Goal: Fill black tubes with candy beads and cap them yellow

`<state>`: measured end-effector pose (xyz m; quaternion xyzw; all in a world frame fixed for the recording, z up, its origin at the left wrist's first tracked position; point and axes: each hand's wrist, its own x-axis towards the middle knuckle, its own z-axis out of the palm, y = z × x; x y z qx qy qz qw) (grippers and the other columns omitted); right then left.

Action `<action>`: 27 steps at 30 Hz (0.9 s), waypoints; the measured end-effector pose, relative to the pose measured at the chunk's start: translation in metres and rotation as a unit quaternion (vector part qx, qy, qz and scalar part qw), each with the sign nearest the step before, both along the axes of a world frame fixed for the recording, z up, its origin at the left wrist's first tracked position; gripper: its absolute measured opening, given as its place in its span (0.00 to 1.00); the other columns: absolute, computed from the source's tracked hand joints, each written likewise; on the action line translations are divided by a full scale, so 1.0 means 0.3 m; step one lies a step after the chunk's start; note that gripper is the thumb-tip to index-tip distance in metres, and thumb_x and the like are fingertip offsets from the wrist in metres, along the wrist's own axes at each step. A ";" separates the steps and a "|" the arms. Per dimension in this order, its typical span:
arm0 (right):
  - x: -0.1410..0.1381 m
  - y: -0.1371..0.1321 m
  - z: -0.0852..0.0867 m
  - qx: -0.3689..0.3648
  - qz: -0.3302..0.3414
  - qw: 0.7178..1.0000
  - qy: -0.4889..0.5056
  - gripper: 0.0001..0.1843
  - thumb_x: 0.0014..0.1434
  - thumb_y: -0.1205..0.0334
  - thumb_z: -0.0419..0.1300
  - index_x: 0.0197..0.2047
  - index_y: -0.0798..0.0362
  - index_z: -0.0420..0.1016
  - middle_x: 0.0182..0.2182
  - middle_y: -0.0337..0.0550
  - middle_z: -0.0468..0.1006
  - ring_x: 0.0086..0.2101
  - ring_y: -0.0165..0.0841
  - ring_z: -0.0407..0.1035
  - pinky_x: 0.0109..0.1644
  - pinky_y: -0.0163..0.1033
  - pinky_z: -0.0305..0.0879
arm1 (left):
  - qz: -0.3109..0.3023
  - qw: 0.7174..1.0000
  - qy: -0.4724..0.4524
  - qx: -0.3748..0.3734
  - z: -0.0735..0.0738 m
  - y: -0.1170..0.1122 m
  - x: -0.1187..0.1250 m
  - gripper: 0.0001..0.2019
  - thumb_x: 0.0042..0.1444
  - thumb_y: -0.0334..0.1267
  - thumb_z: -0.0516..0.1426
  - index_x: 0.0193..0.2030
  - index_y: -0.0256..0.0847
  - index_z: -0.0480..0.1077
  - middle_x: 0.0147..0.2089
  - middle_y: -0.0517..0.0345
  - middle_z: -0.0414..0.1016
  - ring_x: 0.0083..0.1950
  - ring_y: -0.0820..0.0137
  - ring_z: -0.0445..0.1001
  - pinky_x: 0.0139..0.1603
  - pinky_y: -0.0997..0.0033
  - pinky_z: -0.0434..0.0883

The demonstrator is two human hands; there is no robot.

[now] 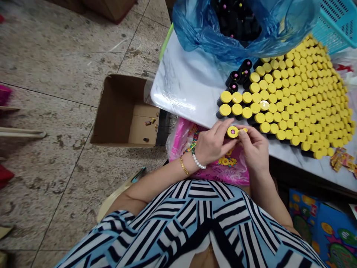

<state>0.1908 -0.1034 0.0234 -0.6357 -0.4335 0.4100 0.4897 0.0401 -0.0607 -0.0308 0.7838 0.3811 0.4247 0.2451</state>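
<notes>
Between my two hands is a small container with a yellow ring top [229, 134] and a pink centre. My left hand [211, 143] closes its fingers around the container's left side, and its body is mostly hidden. My right hand [254, 146] pinches a small yellow piece [245, 130] at the ring's right edge; whether the two are joined I cannot tell. Just beyond my fingers stand rows of black tubes with yellow caps [290, 100]. Several uncapped black tubes [233, 87] with pink tips stand at their left end.
A blue plastic bag [192, 33] of black tubes sits at the table's back, beside a turquoise basket [336, 26]. Under the table edge [181, 108] is a pink tray [178, 137] with colourful beads and yellow rings. A cardboard box [115, 111] stands on the floor at left.
</notes>
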 end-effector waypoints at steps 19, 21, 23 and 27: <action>0.049 -0.030 0.090 -0.036 0.131 0.990 -0.028 0.20 0.66 0.58 0.65 0.61 0.39 0.79 0.48 0.42 0.77 0.40 0.33 0.76 0.48 0.43 0.79 | -0.012 0.997 -0.045 0.058 -0.056 0.010 -0.010 0.22 0.69 0.37 0.56 0.68 0.37 0.66 0.61 0.46 0.80 0.57 0.66 0.82 0.53 0.72 0.81; 0.039 -0.012 0.086 -0.034 0.102 0.994 -0.014 0.17 0.65 0.58 0.66 0.57 0.41 0.83 0.41 0.41 0.77 0.34 0.30 0.74 0.40 0.39 0.77 | -0.024 0.997 -0.061 0.047 -0.061 0.011 -0.010 0.22 0.68 0.35 0.56 0.68 0.37 0.65 0.62 0.46 0.79 0.59 0.67 0.82 0.55 0.71 0.81; 0.026 0.017 0.064 -0.052 0.047 0.996 0.060 0.11 0.63 0.56 0.69 0.49 0.45 0.86 0.31 0.37 0.75 0.26 0.25 0.68 0.29 0.33 0.71 | -0.028 0.996 -0.073 0.038 -0.066 0.011 -0.008 0.22 0.68 0.35 0.56 0.68 0.38 0.65 0.62 0.46 0.79 0.60 0.67 0.81 0.56 0.70 0.81; 0.016 0.074 0.029 -0.143 0.016 0.966 0.214 0.12 0.53 0.55 0.76 0.37 0.49 0.81 0.23 0.32 0.72 0.17 0.20 0.58 0.16 0.26 0.55 | -0.034 0.996 -0.081 0.032 -0.074 0.010 -0.005 0.21 0.69 0.35 0.55 0.67 0.38 0.66 0.61 0.46 0.79 0.59 0.67 0.81 0.57 0.70 0.81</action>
